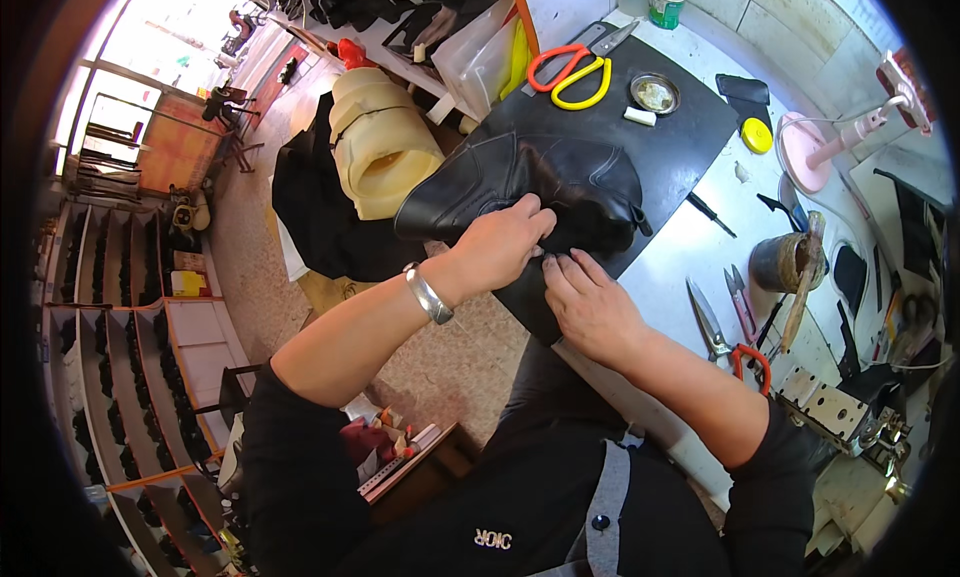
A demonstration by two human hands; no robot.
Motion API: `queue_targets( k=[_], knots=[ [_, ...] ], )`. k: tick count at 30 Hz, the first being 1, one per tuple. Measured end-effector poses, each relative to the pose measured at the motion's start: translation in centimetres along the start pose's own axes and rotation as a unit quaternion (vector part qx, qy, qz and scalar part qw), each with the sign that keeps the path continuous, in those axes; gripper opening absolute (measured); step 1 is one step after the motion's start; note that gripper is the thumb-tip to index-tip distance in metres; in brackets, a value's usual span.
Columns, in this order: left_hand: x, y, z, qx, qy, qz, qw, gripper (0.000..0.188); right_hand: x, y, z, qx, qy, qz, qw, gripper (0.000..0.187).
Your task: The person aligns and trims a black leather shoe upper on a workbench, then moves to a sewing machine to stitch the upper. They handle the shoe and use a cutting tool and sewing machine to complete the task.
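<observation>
A black leather piece (470, 187) with stitched seams bulges up at the near edge of a dark mat (690, 102); whether it is a bag or a garment part, I cannot tell. My left hand (497, 245), a silver bracelet on its wrist, has its fingers closed on the leather's near edge. Close beside it, my right hand (590, 302) pinches the same edge with bent fingers. The fingertips of both hands almost meet, and what lies between them is hidden.
Red-and-yellow-handled scissors (575, 75), a round metal tin (655, 94) and a white block (640, 116) lie beyond the leather. At right are a pink lamp base (803, 152), more scissors (708, 320) and a glue pot (780, 264). A cream roll-shaped form (375, 127) stands left.
</observation>
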State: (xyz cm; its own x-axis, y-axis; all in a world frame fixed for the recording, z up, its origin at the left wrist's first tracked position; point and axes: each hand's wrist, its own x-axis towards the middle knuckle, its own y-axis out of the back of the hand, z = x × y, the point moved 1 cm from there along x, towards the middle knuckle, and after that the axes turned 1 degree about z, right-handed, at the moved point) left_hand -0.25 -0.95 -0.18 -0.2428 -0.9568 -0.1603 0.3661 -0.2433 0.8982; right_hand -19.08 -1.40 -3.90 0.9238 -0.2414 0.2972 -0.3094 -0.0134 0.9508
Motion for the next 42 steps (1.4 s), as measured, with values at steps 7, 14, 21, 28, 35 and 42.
queue_targets(
  k=[7, 14, 21, 28, 35, 42],
  knots=[
    [-1.2, 0.6, -0.3, 0.131, 0.005, 0.208, 0.969, 0.032, 0.8, 1.1, -0.1, -0.020, 0.013, -0.013, 1.000, 0.030],
    [-3.1, -0.4, -0.7, 0.171, -0.060, 0.319, 0.930, 0.026, 0.9, 0.9, -0.4, -0.026, -0.010, -0.028, 0.999, 0.032],
    [-6.2, -3.3, 0.6, 0.211, -0.117, 0.251, 0.937, 0.033, 1.1, 0.9, -0.3, -0.006, -0.038, -0.046, 0.998, 0.029],
    [-6.4, -5.0, 1.7, 0.150, -0.002, 0.268, 0.952, 0.043, 1.3, 1.6, 0.7, 0.048, -0.053, -0.056, 0.996, 0.026],
    [-6.1, -4.7, 2.1, 0.136, 0.035, 0.226, 0.964, 0.039, 3.5, 2.2, 3.2, 0.292, -0.182, -0.042, 0.938, 0.028],
    [-6.8, -5.3, 2.8, 0.146, 0.057, 0.278, 0.948, 0.037, 5.4, 3.5, 3.2, 0.210, -0.187, -0.086, 0.956, 0.032]
  ],
)
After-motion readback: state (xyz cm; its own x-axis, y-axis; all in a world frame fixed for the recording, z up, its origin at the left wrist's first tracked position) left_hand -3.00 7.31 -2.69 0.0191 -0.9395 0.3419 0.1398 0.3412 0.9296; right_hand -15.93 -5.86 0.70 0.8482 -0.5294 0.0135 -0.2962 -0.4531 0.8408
